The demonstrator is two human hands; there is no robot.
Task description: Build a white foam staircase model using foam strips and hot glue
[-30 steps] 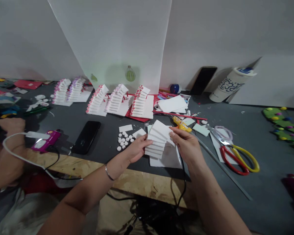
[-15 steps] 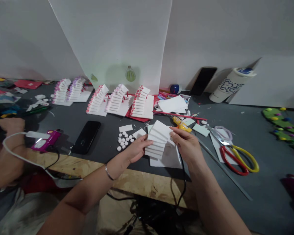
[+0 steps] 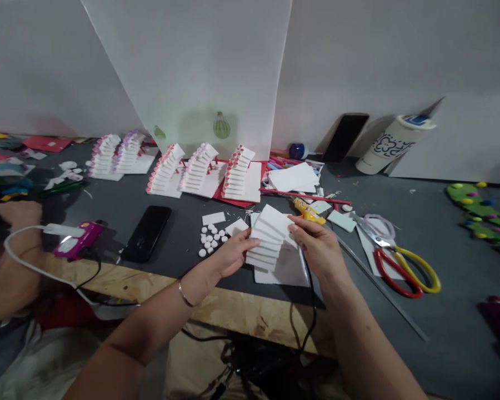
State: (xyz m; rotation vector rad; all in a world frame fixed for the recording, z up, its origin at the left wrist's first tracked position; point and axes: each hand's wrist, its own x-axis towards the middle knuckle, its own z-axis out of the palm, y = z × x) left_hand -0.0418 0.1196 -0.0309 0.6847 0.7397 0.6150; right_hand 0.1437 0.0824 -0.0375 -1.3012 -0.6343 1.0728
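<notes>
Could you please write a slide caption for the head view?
Left hand and right hand hold a stepped white piece between white discs and scissors, with similar models behind.

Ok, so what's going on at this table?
The left hand grips the left side of a stepped stack of white pieces, and the right hand pinches its upper right corner. Small white rounds lie on the table near the left hand. Stepped stacks with coloured ends sit farther back, and scissors lie to the right.
</notes>
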